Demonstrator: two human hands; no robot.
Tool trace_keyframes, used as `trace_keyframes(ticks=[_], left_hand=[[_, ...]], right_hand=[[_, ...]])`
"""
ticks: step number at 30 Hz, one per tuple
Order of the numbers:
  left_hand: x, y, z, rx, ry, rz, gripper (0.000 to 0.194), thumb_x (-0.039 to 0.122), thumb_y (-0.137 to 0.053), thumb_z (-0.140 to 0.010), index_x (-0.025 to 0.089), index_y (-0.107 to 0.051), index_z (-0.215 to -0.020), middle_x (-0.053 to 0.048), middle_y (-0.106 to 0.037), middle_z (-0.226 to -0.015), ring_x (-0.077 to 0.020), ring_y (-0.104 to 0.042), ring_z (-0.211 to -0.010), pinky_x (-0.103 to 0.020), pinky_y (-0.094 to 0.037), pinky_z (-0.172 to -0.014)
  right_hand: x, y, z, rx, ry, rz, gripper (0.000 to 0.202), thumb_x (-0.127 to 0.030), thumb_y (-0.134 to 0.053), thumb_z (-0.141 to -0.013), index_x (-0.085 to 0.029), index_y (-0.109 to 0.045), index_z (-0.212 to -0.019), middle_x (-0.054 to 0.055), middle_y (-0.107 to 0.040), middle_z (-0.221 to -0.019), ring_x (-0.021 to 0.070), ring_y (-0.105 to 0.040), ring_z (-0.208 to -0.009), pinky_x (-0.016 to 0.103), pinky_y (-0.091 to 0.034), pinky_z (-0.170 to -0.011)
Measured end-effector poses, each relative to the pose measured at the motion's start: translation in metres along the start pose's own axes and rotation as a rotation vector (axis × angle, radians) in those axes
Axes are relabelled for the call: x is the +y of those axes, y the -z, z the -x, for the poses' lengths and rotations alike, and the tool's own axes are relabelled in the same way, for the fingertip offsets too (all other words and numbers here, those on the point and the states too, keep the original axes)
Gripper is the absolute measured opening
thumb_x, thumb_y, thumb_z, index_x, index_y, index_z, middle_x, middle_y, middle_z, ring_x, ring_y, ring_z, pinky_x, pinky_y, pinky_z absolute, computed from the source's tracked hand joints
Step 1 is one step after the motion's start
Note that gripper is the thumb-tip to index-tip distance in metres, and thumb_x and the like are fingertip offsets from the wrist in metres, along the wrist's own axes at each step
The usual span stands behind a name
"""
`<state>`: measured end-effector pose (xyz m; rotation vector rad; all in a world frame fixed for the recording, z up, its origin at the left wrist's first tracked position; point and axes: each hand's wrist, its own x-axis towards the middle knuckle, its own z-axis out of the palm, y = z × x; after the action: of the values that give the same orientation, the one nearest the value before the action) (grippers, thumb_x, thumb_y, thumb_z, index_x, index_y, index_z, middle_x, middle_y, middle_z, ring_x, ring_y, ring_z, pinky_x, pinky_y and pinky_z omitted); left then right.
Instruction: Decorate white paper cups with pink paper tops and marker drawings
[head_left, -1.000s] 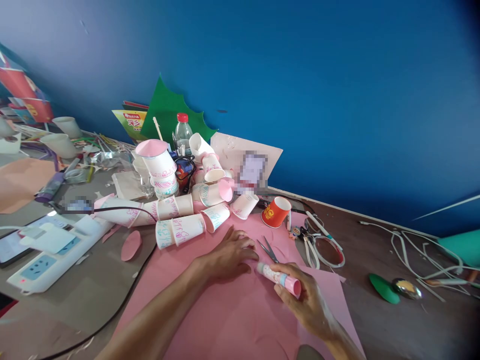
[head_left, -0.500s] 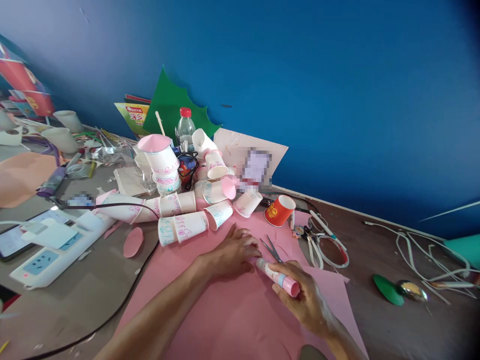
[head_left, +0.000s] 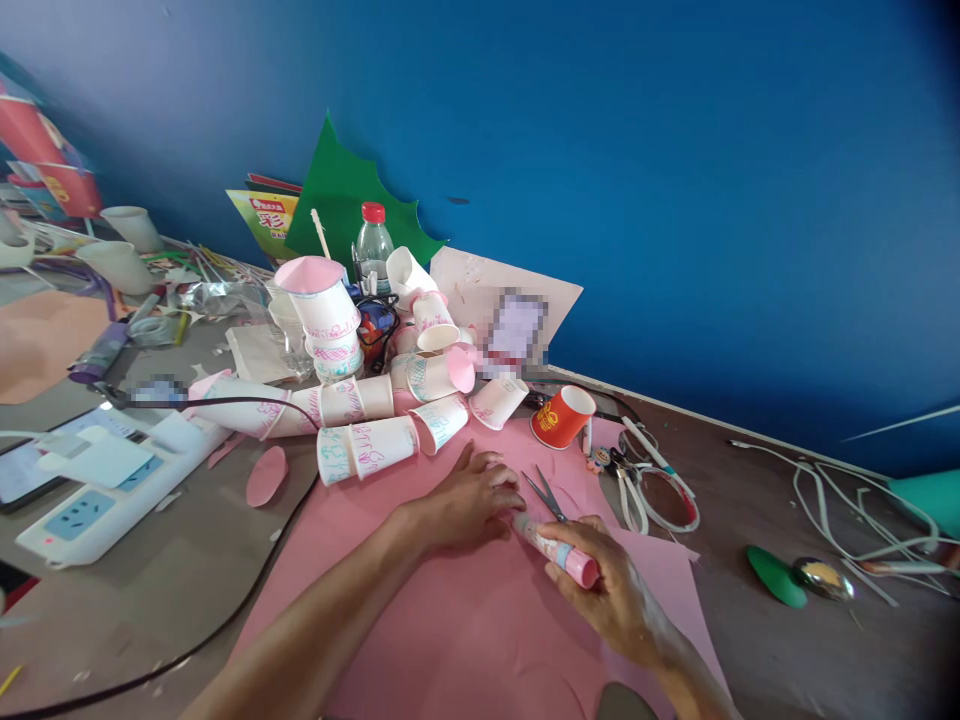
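Note:
My right hand [head_left: 611, 585] is wrapped around a glue stick [head_left: 559, 552] with a white printed barrel and a pink end. Its far tip points left, close to the fingertips of my left hand [head_left: 472, 500]. That left hand lies on a large pink paper sheet [head_left: 435, 620], fingers spread and bent; whether a small paper piece is under them I cannot make out. Just beyond my right hand are scissors [head_left: 547, 493] with parted blades, their handles hidden by the hand. Past my left hand lie decorated white paper cups [head_left: 384, 447], some joined end to end.
A red paper cup [head_left: 562, 417] tilts at the back of the sheet. Stacked cups [head_left: 322, 300] and a red-capped bottle [head_left: 373, 245] stand by the blue wall. At left is a power strip [head_left: 97, 510] with a black cable; white cords [head_left: 832, 500] tangle at right.
My view has shifted slightly. The glue stick has tilted a little in my right hand, its tip staying beside my left fingers. Both hands are almost in the same place.

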<state>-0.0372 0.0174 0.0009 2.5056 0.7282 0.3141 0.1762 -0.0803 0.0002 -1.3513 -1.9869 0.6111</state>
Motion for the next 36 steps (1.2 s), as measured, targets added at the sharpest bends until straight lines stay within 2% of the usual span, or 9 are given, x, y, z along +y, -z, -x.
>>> trace_keyframes(ticks=[7, 9, 11, 14, 17, 20, 25, 30, 36], left_hand=[[0.001, 0.003, 0.001, -0.026, 0.001, -0.007, 0.027, 0.03, -0.066, -0.082, 0.029, -0.065, -0.108, -0.004, -0.061, -0.118, -0.0328, -0.041, -0.124, -0.061, -0.019, -0.109], [0.001, 0.003, 0.001, -0.027, 0.007, -0.003, 0.028, 0.029, -0.065, -0.082, 0.029, -0.065, -0.11, -0.004, -0.061, -0.12, -0.0335, -0.041, -0.125, -0.063, -0.017, -0.11], [0.0, 0.002, 0.001, -0.023, 0.009, 0.007, 0.029, 0.029, -0.065, -0.082, 0.028, -0.065, -0.111, -0.005, -0.06, -0.122, -0.0334, -0.041, -0.125, -0.062, -0.015, -0.11], [0.0, 0.002, 0.001, -0.02, 0.008, 0.018, 0.03, 0.029, -0.066, -0.082, 0.028, -0.065, -0.112, -0.005, -0.06, -0.122, -0.0324, -0.042, -0.125, -0.06, -0.016, -0.111], [0.001, 0.003, 0.0, -0.034, 0.025, 0.016, 0.029, 0.029, -0.066, -0.081, 0.029, -0.066, -0.11, -0.005, -0.06, -0.121, -0.0326, -0.042, -0.124, -0.061, -0.017, -0.11], [0.0, 0.002, 0.0, -0.033, 0.011, -0.001, 0.028, 0.029, -0.066, -0.081, 0.028, -0.066, -0.109, -0.005, -0.06, -0.121, -0.033, -0.042, -0.124, -0.061, -0.018, -0.11], [-0.001, 0.0, 0.0, 0.004, -0.025, -0.016, 0.023, 0.03, -0.065, -0.083, 0.028, -0.066, -0.106, -0.004, -0.063, -0.115, -0.0313, -0.045, -0.121, -0.061, -0.02, -0.109], [0.001, 0.003, 0.0, -0.054, 0.02, -0.022, 0.028, 0.031, -0.066, -0.082, 0.028, -0.065, -0.11, -0.004, -0.06, -0.122, -0.0325, -0.043, -0.123, -0.063, -0.017, -0.109], [0.002, 0.005, 0.001, -0.045, 0.019, -0.007, 0.029, 0.029, -0.065, -0.083, 0.029, -0.064, -0.112, -0.003, -0.059, -0.121, -0.0298, -0.042, -0.124, -0.057, -0.017, -0.111]], right_hand=[[-0.004, 0.01, 0.0, -0.038, -0.151, -0.058, 0.023, -0.028, -0.065, -0.079, -0.024, -0.072, -0.101, 0.007, -0.072, -0.084, 0.0208, -0.065, -0.074, 0.03, -0.056, -0.066], [-0.003, 0.016, 0.0, 0.0, -0.211, -0.086, 0.023, -0.034, -0.064, -0.08, -0.022, -0.073, -0.098, 0.006, -0.071, -0.081, 0.0197, -0.065, -0.069, 0.029, -0.055, -0.063], [-0.002, 0.02, -0.001, 0.096, -0.25, -0.115, 0.025, -0.04, -0.062, -0.082, -0.021, -0.073, -0.094, 0.006, -0.071, -0.081, 0.0189, -0.065, -0.066, 0.027, -0.054, -0.06], [-0.001, 0.02, -0.002, 0.182, -0.236, -0.135, 0.025, -0.041, -0.061, -0.083, -0.021, -0.072, -0.093, 0.005, -0.071, -0.081, 0.0184, -0.064, -0.064, 0.026, -0.052, -0.056], [-0.001, 0.013, -0.003, 0.11, -0.195, -0.147, 0.023, -0.037, -0.063, -0.082, -0.021, -0.071, -0.097, 0.005, -0.069, -0.08, 0.0176, -0.063, -0.063, 0.026, -0.052, -0.056], [-0.001, 0.004, -0.004, 0.033, -0.168, -0.107, 0.022, -0.029, -0.065, -0.081, -0.021, -0.071, -0.101, 0.006, -0.069, -0.083, 0.0191, -0.064, -0.069, 0.028, -0.053, -0.061], [-0.003, 0.003, -0.006, 0.008, -0.088, -0.041, 0.023, -0.022, -0.063, -0.08, -0.024, -0.071, -0.101, 0.006, -0.071, -0.082, 0.0212, -0.065, -0.076, 0.03, -0.054, -0.068], [-0.003, 0.012, -0.004, -0.022, -0.13, -0.024, 0.018, -0.028, -0.063, -0.081, -0.022, -0.071, -0.095, 0.005, -0.07, -0.078, 0.0196, -0.065, -0.069, 0.029, -0.054, -0.063], [0.002, 0.015, -0.002, 0.112, -0.181, -0.093, 0.023, -0.038, -0.058, -0.086, -0.02, -0.069, -0.096, 0.004, -0.068, -0.079, 0.0162, -0.062, -0.059, 0.025, -0.051, -0.053]])
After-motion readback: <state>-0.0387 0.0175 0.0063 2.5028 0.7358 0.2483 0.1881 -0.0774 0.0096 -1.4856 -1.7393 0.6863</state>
